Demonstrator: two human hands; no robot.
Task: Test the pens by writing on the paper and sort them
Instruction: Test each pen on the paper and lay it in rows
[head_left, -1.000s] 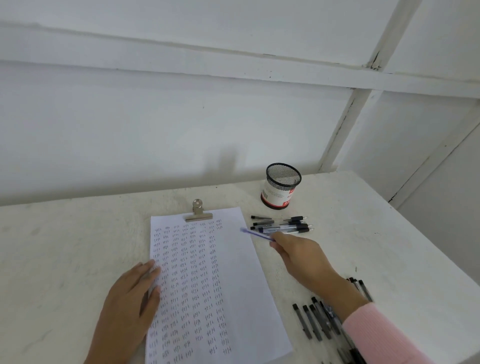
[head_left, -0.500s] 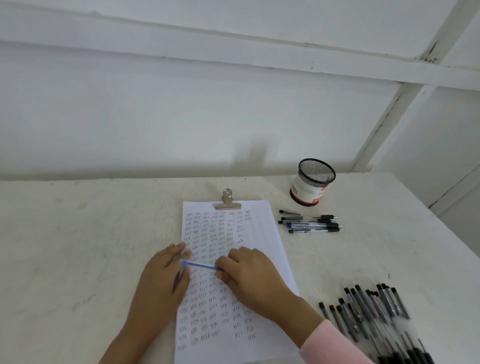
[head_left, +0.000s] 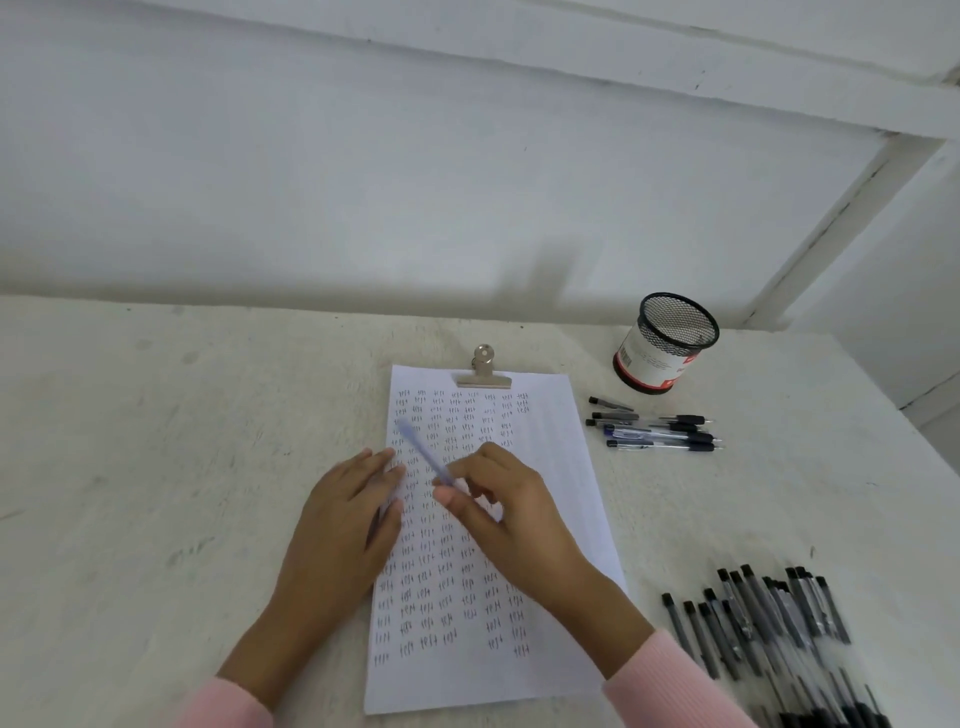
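Observation:
A white sheet of paper (head_left: 545, 467), covered in columns of small written marks, lies under a metal clip (head_left: 483, 373). My right hand (head_left: 511, 514) is over the middle of the sheet, pinching a blurred blue pen (head_left: 423, 452) that slants up to the left. Flat on the paper's left edge lies my left hand (head_left: 345, 525), fingers spread. A small group of pens (head_left: 657, 431) rests to the right of the sheet. At the lower right sits a large pile of dark pens (head_left: 763, 623).
A black mesh cup (head_left: 667, 340) with a white and red label stands at the back right, behind the small group of pens. The white table (head_left: 156, 467) meets a white wall at the back; its right edge runs near the pen pile.
My right hand brought the blue pen from beside the small pen group to the middle of the paper, and the pen now slants upward. The camera view shifted left.

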